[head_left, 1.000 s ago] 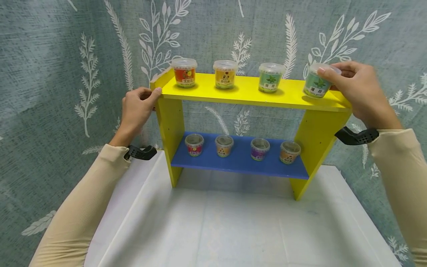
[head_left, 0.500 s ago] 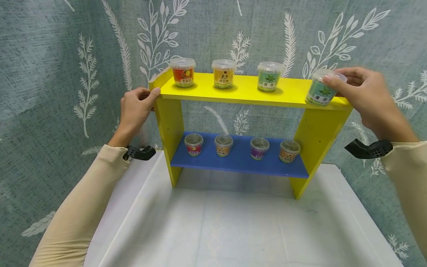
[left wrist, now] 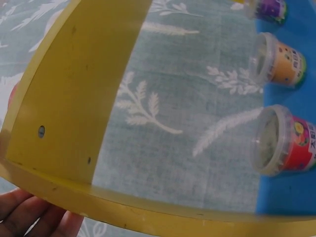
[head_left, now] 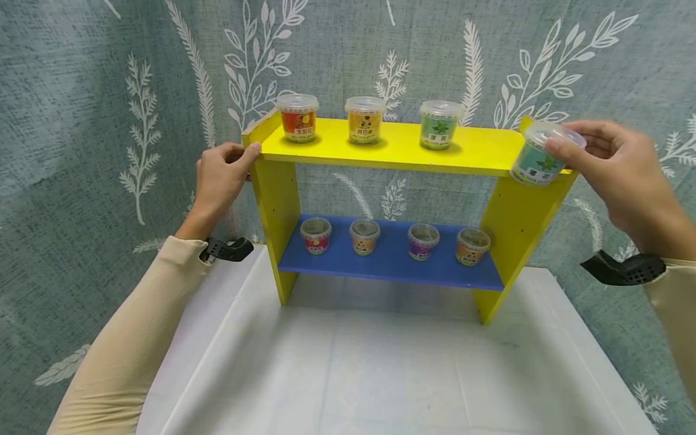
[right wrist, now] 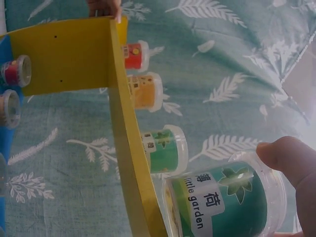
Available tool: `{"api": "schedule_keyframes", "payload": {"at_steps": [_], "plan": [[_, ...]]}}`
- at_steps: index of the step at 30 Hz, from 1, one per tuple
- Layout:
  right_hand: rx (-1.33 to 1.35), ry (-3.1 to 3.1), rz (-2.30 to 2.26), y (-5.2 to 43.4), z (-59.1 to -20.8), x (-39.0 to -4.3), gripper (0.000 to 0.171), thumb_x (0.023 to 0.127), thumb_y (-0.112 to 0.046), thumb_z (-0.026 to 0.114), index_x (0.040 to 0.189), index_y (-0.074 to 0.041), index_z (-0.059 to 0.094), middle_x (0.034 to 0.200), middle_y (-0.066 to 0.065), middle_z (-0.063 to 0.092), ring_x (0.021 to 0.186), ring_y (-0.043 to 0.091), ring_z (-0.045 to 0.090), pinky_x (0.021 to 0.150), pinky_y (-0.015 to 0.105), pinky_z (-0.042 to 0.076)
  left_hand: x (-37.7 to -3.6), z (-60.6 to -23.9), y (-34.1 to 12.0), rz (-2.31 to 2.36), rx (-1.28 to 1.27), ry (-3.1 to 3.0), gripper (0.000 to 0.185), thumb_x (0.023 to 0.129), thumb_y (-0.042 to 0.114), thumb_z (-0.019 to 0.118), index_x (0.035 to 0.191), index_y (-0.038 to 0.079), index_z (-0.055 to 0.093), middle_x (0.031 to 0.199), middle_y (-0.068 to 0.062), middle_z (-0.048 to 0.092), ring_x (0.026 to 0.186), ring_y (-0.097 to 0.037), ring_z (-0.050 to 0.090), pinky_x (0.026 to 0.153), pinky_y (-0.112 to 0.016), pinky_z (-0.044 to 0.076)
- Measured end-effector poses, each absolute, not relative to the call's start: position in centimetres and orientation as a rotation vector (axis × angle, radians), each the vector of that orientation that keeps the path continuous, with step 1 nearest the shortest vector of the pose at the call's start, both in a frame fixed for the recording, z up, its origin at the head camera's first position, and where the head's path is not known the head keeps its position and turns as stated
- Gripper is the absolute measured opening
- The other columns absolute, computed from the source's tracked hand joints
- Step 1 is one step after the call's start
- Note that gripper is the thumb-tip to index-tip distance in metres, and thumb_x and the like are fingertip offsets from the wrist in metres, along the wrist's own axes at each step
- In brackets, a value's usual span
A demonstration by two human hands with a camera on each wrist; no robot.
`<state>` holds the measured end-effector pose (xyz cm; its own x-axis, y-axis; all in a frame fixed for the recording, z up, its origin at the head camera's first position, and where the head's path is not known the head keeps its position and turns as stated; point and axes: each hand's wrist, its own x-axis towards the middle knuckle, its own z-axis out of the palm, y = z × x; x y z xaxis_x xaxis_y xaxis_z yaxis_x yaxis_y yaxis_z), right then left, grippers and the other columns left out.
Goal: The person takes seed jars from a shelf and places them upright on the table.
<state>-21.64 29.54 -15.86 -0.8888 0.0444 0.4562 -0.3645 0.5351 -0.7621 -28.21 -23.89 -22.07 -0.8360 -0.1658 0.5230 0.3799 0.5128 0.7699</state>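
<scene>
My right hand [head_left: 625,163] grips a lidded clear plastic cup with a green mint-leaf label [head_left: 541,154] by its lid, thumb in front. The cup tilts a little and overlaps the front right edge of the top board. My left hand [head_left: 223,175] holds the upper left corner of a yellow two-tier shelf [head_left: 380,151], thumb on the front edge; in the left wrist view its fingers [left wrist: 37,217] lie against the outer side. On the top board stand three more lidded cups: red [head_left: 299,121], yellow [head_left: 365,122] and green [head_left: 439,128].
Several smaller cups, among them a red one [head_left: 316,237] and a purple one [head_left: 422,243], stand on the blue lower board [head_left: 375,269]. The shelf stands on a white-covered table [head_left: 391,362]. Leaf-patterned cloth [head_left: 81,199] hangs behind and at the sides.
My right hand has lifted the green mint cup off the right end of the top board and drawn it to the right and nearer. My left hand has stayed on the shelf corner.
</scene>
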Motion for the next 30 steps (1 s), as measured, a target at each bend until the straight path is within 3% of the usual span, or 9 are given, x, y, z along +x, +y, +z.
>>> {"api": "schedule_keyframes", "payload": {"at_steps": [5,12,22,30], "plan": [[0.231,-2.359,1.266,29.9,-16.5,-20.9,0.057,0.100,-0.028,0.070,0.151,-0.012,0.050,0.127,-0.008,0.054,0.110,0.013,0.051,0.104,0.013,0.041,-28.2,-22.1,-23.8,-1.302,-0.174,-2.214,0.059,0.100,0.055,0.060,0.124,0.003,0.071,0.113,-0.013,0.070,0.089,-0.013,0.065,0.077,-0.021,0.054],[0.248,-2.363,1.258,30.6,-17.5,-20.0,0.054,0.100,-0.024,0.070,0.149,-0.011,0.051,0.120,-0.005,0.056,0.103,0.014,0.050,0.087,0.007,0.043,-28.3,-22.1,-23.8,-1.297,-0.167,-2.218,0.059,0.100,0.055,0.060,0.125,0.003,0.070,0.114,-0.013,0.070,0.089,-0.014,0.065,0.079,-0.024,0.055],[0.198,-2.425,1.183,31.1,-19.5,-19.3,0.060,0.101,-0.029,0.069,0.154,-0.012,0.047,0.150,0.014,0.046,0.110,0.014,0.050,0.094,0.008,0.044,-28.3,-22.1,-23.9,-1.292,-0.166,-2.222,0.060,0.100,0.056,0.060,0.125,0.002,0.069,0.113,-0.012,0.069,0.090,-0.014,0.063,0.078,-0.022,0.054],[0.209,-2.467,1.167,31.6,-21.4,-18.4,0.061,0.101,-0.027,0.069,0.154,-0.008,0.044,0.156,0.016,0.042,0.118,0.013,0.050,0.089,0.004,0.044,-28.3,-22.1,-23.8,-1.278,-0.155,-2.223,0.061,0.099,0.057,0.060,0.124,0.002,0.069,0.112,-0.012,0.069,0.088,-0.014,0.063,0.075,-0.022,0.053]]}}
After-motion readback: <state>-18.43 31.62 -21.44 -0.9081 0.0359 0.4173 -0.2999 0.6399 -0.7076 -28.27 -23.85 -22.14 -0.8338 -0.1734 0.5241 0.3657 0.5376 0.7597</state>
